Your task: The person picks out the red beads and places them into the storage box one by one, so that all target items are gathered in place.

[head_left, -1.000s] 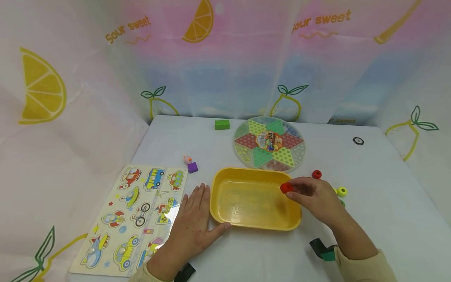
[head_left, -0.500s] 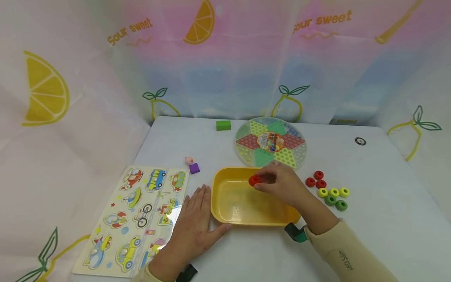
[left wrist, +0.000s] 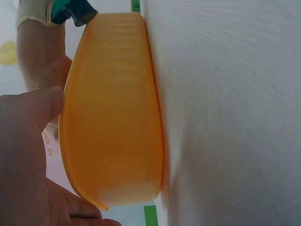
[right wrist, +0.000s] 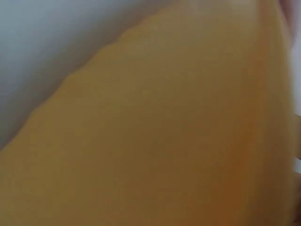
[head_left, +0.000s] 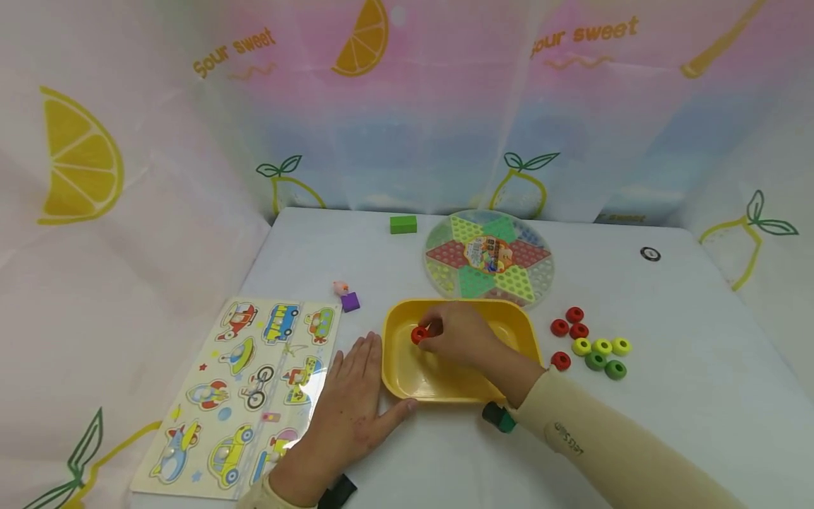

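Observation:
A red bead [head_left: 419, 335] with a hole through it is pinched between the thumb and fingers of my right hand [head_left: 461, 334], inside the yellow plastic tray [head_left: 407, 389] near its left end. My left hand [head_left: 356, 396] lies with straight fingers along the tray's left side, its thumb at the front rim. In the left wrist view, the thumb [left wrist: 47, 103] touches the rim of the tray [left wrist: 110, 113]. The right wrist view holds mostly the blurred tray wall [right wrist: 141, 141]; the bead cannot be seen there.
Right of the tray lie red beads [head_left: 575, 314], yellow beads [head_left: 601, 346] and green beads [head_left: 615, 370]. A puzzle board [head_left: 235, 396] is at left. Behind stand a round Chinese checkers board [head_left: 488, 254], a green block [head_left: 403, 225], a purple block [head_left: 350, 302] and a black ring [head_left: 650, 254].
My right hand has carried the red bead leftward from the tray's right edge to its left part. Beads the right arm covered now show. The left hand has stayed in place.

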Action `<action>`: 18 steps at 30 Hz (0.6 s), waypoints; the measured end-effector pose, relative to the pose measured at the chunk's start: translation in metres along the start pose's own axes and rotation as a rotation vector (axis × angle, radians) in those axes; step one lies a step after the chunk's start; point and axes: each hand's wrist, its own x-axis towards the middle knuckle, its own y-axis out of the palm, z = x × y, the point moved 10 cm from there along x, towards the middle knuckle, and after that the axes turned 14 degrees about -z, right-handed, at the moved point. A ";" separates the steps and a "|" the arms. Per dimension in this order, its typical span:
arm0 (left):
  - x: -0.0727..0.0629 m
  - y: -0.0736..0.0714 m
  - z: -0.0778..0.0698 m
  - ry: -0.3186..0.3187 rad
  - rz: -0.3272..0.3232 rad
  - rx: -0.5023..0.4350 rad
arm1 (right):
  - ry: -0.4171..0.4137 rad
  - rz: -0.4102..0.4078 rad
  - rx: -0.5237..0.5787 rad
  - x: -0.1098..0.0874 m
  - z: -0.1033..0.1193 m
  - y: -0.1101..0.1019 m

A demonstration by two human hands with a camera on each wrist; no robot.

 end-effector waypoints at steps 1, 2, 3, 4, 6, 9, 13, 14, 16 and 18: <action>0.000 0.000 -0.001 0.007 -0.009 -0.004 | 0.001 0.002 -0.006 0.001 0.001 0.004; 0.001 0.000 -0.002 0.012 -0.017 -0.007 | 0.003 0.003 -0.011 0.002 0.002 0.007; 0.002 0.000 -0.003 0.015 -0.021 -0.008 | 0.012 0.006 -0.013 0.003 0.001 0.011; 0.002 0.000 -0.003 0.013 -0.020 -0.010 | 0.018 0.009 -0.017 0.003 0.000 0.014; 0.002 0.001 -0.004 0.007 -0.016 -0.011 | 0.035 0.016 -0.022 0.003 -0.003 0.020; 0.003 0.003 -0.003 -0.007 0.005 0.000 | 0.055 0.019 -0.038 0.002 -0.009 0.026; 0.003 0.004 -0.003 -0.009 0.014 0.009 | 0.059 0.002 -0.032 0.002 -0.017 0.026; 0.003 0.004 -0.003 -0.007 0.013 0.012 | 0.068 -0.001 -0.016 0.002 -0.020 0.026; 0.003 0.003 -0.002 -0.005 0.010 0.015 | 0.079 -0.011 0.018 0.000 -0.025 0.024; 0.003 0.003 -0.001 -0.001 0.006 0.018 | 0.097 -0.036 0.065 -0.004 -0.029 0.014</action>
